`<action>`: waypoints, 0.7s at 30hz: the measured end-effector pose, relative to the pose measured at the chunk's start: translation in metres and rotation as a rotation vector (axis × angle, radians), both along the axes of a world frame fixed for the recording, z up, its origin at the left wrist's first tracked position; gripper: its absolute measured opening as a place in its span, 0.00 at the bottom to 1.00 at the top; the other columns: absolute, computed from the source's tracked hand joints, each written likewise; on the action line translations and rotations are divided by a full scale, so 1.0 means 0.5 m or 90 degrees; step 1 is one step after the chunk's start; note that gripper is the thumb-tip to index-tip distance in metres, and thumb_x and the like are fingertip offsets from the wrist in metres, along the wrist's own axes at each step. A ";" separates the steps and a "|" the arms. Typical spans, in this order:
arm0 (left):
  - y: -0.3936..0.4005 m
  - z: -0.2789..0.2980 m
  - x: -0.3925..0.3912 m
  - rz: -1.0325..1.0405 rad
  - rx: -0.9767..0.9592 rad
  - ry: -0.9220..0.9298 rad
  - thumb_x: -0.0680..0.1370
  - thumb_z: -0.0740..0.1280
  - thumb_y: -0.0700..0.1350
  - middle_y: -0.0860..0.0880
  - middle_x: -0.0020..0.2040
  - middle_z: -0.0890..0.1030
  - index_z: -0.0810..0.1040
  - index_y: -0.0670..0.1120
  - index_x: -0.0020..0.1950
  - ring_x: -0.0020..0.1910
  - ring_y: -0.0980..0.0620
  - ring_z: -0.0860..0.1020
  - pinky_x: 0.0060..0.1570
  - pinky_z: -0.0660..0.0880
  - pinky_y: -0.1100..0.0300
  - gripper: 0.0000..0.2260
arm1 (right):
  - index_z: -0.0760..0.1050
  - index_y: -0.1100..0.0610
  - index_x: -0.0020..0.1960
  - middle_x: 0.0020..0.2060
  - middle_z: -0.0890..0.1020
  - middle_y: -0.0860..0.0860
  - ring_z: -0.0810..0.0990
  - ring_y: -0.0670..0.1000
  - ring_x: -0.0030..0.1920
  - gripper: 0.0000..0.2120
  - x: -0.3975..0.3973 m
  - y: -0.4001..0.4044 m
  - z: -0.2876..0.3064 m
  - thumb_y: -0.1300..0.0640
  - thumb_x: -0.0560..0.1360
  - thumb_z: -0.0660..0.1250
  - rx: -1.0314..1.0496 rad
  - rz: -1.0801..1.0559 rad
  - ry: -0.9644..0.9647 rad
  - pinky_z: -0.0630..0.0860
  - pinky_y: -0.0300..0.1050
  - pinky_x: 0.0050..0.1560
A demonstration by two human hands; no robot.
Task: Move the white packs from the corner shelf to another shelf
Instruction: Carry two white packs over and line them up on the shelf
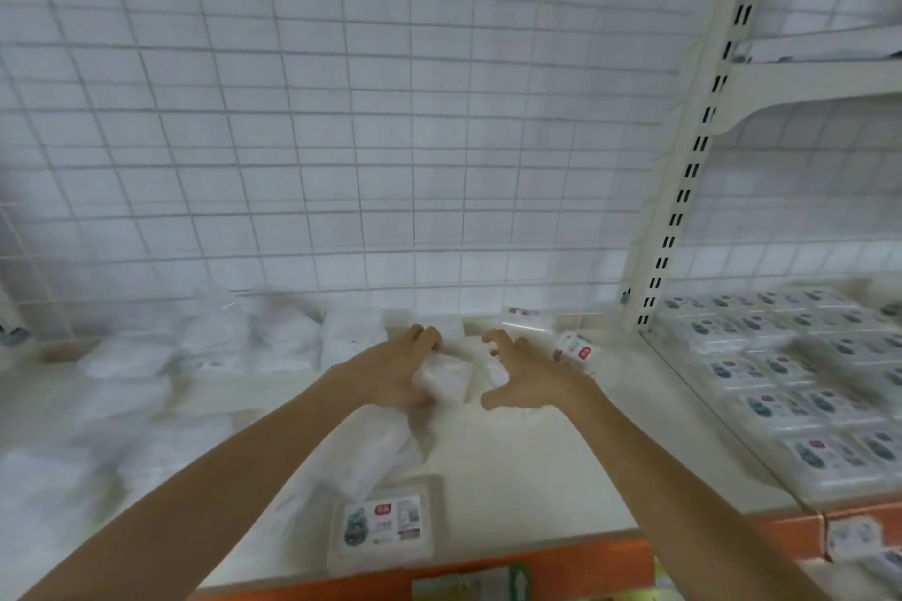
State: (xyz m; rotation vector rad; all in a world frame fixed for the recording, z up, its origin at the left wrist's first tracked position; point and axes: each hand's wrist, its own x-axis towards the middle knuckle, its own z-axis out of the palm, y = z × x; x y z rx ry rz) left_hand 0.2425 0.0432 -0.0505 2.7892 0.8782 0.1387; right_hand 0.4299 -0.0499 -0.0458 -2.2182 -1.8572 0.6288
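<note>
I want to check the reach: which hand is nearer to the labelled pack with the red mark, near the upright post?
Right. The right hand is just left of the labelled pack, almost touching it. The left hand grips a white pack farther left.

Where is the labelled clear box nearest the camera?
The labelled clear box lies at the front edge of the shelf, bottom centre, below the left forearm.

A white wire grid panel [341,112] is mounted behind the shelving. To its right, a slotted cream upright post [693,151] is fixed. Right of the post, labelled clear packs [800,386] are laid flat in rows. Below the grid panel, an orange edge strip [488,569] is fitted along the shelf front.
</note>
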 end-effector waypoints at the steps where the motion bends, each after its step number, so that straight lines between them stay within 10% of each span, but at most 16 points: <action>1: 0.004 -0.003 -0.001 0.006 -0.023 -0.004 0.70 0.71 0.51 0.49 0.55 0.70 0.64 0.46 0.62 0.52 0.49 0.73 0.51 0.72 0.58 0.25 | 0.50 0.45 0.71 0.66 0.64 0.51 0.71 0.55 0.59 0.41 0.000 -0.003 0.002 0.46 0.67 0.70 -0.016 -0.007 -0.008 0.76 0.53 0.54; 13: 0.048 0.032 -0.003 0.058 -0.158 -0.245 0.69 0.73 0.54 0.53 0.49 0.73 0.71 0.51 0.56 0.46 0.56 0.71 0.41 0.67 0.71 0.20 | 0.69 0.49 0.55 0.54 0.72 0.49 0.73 0.47 0.47 0.25 0.043 -0.046 0.026 0.51 0.63 0.77 0.117 -0.088 0.140 0.72 0.38 0.39; 21: 0.053 0.031 0.015 0.079 -0.054 -0.143 0.69 0.70 0.60 0.53 0.54 0.68 0.69 0.48 0.64 0.52 0.53 0.70 0.50 0.67 0.62 0.29 | 0.71 0.50 0.58 0.58 0.64 0.46 0.60 0.47 0.63 0.24 0.036 -0.044 0.044 0.70 0.67 0.64 0.150 0.067 -0.024 0.68 0.43 0.55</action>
